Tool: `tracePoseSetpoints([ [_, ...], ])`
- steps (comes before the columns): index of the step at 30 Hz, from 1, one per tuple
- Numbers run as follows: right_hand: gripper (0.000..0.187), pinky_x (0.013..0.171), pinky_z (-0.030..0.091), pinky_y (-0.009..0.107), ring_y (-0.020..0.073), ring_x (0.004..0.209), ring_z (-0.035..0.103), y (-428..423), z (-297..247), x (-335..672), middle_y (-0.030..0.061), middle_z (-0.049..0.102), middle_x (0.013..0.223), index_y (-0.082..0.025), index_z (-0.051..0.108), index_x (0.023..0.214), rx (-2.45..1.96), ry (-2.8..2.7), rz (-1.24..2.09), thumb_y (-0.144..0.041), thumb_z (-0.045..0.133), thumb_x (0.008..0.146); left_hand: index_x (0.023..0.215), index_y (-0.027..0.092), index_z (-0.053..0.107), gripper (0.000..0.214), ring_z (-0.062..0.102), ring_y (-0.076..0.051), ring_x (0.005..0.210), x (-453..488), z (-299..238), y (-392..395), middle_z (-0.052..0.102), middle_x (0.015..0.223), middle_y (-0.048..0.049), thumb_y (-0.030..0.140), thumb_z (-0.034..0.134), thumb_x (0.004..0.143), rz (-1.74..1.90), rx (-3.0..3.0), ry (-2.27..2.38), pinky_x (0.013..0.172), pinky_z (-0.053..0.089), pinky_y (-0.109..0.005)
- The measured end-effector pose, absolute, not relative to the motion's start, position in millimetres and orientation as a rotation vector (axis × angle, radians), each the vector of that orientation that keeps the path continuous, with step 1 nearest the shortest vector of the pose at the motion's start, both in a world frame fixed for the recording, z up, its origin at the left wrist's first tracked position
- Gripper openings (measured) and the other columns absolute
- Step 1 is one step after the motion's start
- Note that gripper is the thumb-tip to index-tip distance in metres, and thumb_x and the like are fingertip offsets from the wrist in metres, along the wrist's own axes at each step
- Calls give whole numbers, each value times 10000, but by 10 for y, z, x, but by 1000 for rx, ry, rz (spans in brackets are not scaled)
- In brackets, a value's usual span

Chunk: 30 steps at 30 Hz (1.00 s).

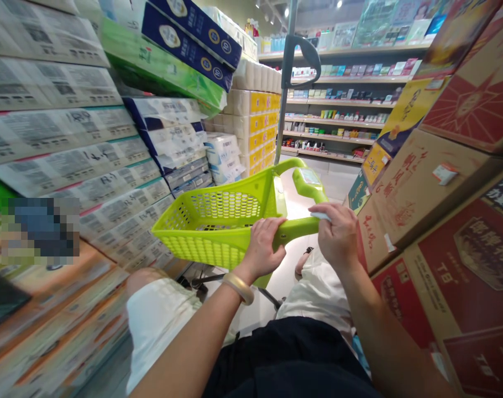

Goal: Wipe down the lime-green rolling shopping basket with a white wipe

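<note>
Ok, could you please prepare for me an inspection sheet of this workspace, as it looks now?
Surface: pale floor, seen only in parts.
Job's things: green cart with perforated basket walls; its handle loops toward the person.
Clutter: stacked paper packs at left, one green pack lying tilted above others; cartons piled at right.
Left hand: curled over the handle, gold bracelet on the wrist.
Right hand: gripping the handle; something small and white shows at its fingers, cannot tell what.
Cables: nothing seen.
Surroundings: stocked shelves behind; grey pole beyond the cart; patch at far left pixelated, unreadable.
</note>
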State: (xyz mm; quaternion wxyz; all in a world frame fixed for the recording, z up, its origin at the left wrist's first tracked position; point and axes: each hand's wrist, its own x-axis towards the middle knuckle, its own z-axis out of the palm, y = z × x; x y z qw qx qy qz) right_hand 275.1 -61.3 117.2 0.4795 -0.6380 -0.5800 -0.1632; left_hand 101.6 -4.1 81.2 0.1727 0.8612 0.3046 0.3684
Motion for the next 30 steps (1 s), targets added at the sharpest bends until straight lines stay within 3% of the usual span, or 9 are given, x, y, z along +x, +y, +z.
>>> tracePoseSetpoints([
  [6,344,1090,219,380,191,987,634,-680,1135,2622,-13,731,984,-278,721,881,-1477,-1629,-425,-75,451,812,1243,203,540,546,536,-278,1095,968,813,-32,628,1186,-86,194,550,697,1081,2420,855,1030,366,-453],
  [12,359,1002,335,374,198,912,644,-562,1258,2786,5,737,909,-249,710,821,-1551,-1450,-305,-57,414,754,1232,223,542,553,528,-272,1066,977,805,-21,621,1155,-72,188,534,680,1077,2414,891,1000,372,-450],
  [20,314,1116,206,409,203,935,628,-621,1252,2452,-5,731,945,-262,690,906,-1564,-1775,-354,-59,473,805,1193,206,554,461,542,-265,992,989,789,-9,633,1093,-74,274,538,737,1159,2379,829,941,396,-437],
  [30,299,1100,226,436,200,897,643,-655,1326,2626,2,728,911,-248,653,889,-1566,-1731,-308,-80,426,790,1086,215,600,412,547,-243,948,987,789,-26,653,1012,-48,189,523,683,1231,2305,909,913,402,-418],
])
